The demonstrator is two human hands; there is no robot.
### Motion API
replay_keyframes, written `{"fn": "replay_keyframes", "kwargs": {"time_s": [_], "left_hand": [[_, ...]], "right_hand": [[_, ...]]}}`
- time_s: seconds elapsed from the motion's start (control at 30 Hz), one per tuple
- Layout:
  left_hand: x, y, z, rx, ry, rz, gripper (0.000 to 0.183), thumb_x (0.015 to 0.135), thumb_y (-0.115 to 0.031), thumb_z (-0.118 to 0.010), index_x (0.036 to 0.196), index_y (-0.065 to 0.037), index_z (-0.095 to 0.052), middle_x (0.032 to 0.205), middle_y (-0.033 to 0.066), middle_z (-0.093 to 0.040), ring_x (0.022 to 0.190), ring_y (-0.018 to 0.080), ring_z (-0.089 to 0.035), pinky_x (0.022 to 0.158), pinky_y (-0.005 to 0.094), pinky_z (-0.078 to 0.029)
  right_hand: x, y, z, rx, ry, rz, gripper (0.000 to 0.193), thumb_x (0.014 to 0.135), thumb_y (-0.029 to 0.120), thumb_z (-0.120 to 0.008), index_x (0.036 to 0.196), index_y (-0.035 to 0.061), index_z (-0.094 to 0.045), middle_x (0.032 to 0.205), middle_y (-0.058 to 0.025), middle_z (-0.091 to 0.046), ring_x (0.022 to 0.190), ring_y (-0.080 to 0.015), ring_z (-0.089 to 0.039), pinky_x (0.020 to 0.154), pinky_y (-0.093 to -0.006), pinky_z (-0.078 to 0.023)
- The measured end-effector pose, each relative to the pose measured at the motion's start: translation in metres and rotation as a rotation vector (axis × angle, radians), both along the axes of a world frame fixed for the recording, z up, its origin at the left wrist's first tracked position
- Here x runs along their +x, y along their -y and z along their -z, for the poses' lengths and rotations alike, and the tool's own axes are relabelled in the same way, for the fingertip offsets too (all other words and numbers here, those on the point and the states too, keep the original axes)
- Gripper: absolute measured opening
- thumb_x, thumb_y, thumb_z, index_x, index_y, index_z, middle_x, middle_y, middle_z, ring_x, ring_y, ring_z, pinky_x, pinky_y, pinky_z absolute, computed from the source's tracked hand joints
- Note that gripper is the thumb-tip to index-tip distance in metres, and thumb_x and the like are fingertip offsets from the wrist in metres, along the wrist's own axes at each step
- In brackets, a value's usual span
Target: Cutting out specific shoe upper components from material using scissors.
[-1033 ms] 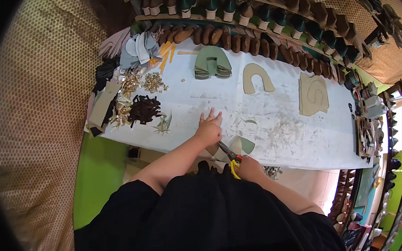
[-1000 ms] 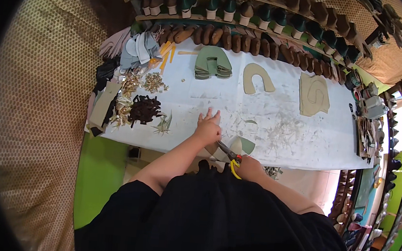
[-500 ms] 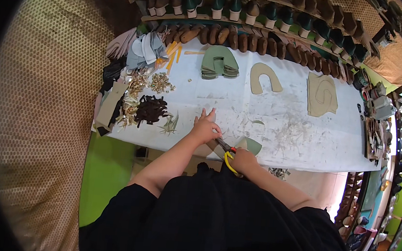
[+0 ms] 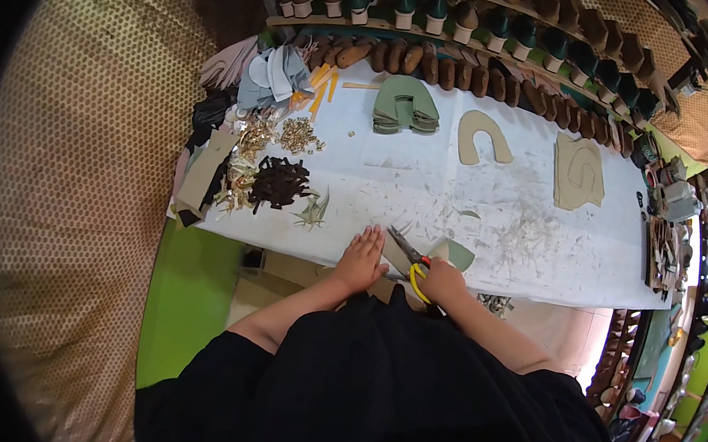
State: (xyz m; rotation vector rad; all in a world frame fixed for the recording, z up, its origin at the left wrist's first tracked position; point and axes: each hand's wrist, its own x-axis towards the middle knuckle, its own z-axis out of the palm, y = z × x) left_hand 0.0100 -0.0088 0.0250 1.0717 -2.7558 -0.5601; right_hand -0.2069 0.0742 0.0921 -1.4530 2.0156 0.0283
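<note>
My right hand [image 4: 443,282] is closed round the scissors [image 4: 418,280], which have yellow and red handles. Their dark blades point up and left over the white table near its front edge. To the left of the blades, my left hand [image 4: 361,260] lies flat with fingers stretched out, holding nothing that I can see. A green piece of material [image 4: 459,255] with a beige part beside it lies just beyond my right hand, partly covered by it. Between my hands, a greyish flat piece [image 4: 396,259] shows under the scissors.
Farther back on the table [image 4: 426,185] are a stack of green U-shaped pieces [image 4: 407,98], a beige U-shaped piece [image 4: 467,138] and a beige sheet [image 4: 578,174]. Dark strips [image 4: 281,182], gold bits [image 4: 300,134] and green scraps [image 4: 312,211] lie left. Shoe lasts [image 4: 478,78] line the back.
My left hand has left its pinch near the scissors' tips, come nearer and flattened out. The scissors stay in my right hand. The whole view has shifted slightly.
</note>
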Motion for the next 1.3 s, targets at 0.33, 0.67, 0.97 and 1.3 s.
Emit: {"fn": "replay_keyframes", "kwargs": {"time_s": [0.33, 0.67, 0.97, 1.3], "left_hand": [[-0.006, 0.022, -0.019, -0.087, -0.034, -0.152, 0.047, 0.089, -0.036, -0.06, 0.13, -0.015, -0.059, 0.155, 0.0199, -0.029, 0.141, 0.041, -0.03, 0.109, 0.0613, -0.027], [-0.044, 0.034, -0.039, -0.019, -0.121, -0.199, 0.019, 0.078, -0.028, -0.075, 0.095, -0.019, -0.074, 0.158, 0.0178, -0.023, 0.144, 0.0463, -0.019, 0.111, 0.0643, -0.02], [-0.068, 0.055, -0.028, -0.135, -0.047, 0.048, 0.005, 0.07, -0.021, -0.075, 0.068, -0.017, -0.073, 0.154, 0.0158, -0.034, 0.143, 0.0455, -0.021, 0.112, 0.0634, -0.021], [-0.068, 0.067, -0.043, 0.136, -0.077, -0.26, 0.008, 0.074, -0.028, -0.078, 0.08, -0.022, -0.078, 0.157, 0.0161, -0.028, 0.144, 0.0452, -0.019, 0.112, 0.0628, -0.019]], "right_hand": [[-0.029, 0.011, 0.019, 0.184, 0.187, 0.041, 0.077, 0.084, 0.071, -0.052, 0.1, -0.0035, -0.067, 0.096, -0.0265, -0.068, 0.094, -0.0425, -0.065, 0.081, -0.0466, -0.051], [-0.039, 0.001, 0.02, 0.131, 0.189, 0.121, 0.077, 0.085, 0.072, -0.05, 0.092, -0.0029, -0.068, 0.086, -0.0263, -0.067, 0.087, -0.0428, -0.065, 0.075, -0.0474, -0.049], [-0.071, 0.0, 0.001, 0.156, 0.247, 0.014, 0.079, 0.085, 0.071, -0.051, 0.09, -0.0062, -0.067, 0.083, -0.026, -0.067, 0.082, -0.0412, -0.065, 0.073, -0.0469, -0.049], [-0.089, -0.005, -0.007, 0.223, 0.237, -0.125, 0.082, 0.081, 0.073, -0.053, 0.097, -0.0062, -0.066, 0.093, -0.0238, -0.069, 0.09, -0.039, -0.066, 0.077, -0.0444, -0.05]]}}
